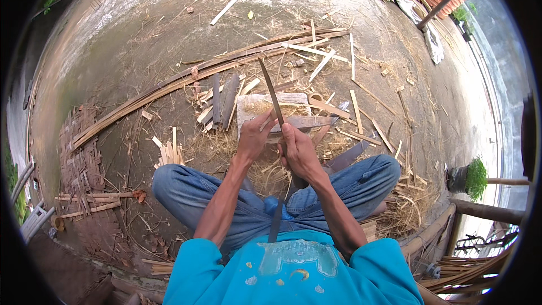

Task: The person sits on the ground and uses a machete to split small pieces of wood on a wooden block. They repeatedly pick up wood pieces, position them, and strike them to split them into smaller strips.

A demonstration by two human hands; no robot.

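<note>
A long, narrow dark strip (271, 86), seemingly bamboo, slants up from near my lap and tapers at its far tip. My right hand (299, 148) is closed round its middle, thumb lying along it. On the strip's left side my left hand (256, 135) is closed, fingertips pinching its edge just above the right hand. Beyond both hands, a pale block (246, 106) rests on the ground with fine shavings on it. A greyish blade-like piece (310, 121) points right across the block's near edge; its inner end is hidden by my hands.
My crossed legs in jeans (195, 189) frame the work spot. Long bamboo strips (164, 86) curve across the ground farther out. Short dark slats (216, 99) and pale offcuts (322, 65) lie scattered. Shavings (403, 214) heap at right, near a potted plant (475, 178) and wooden rails (485, 212).
</note>
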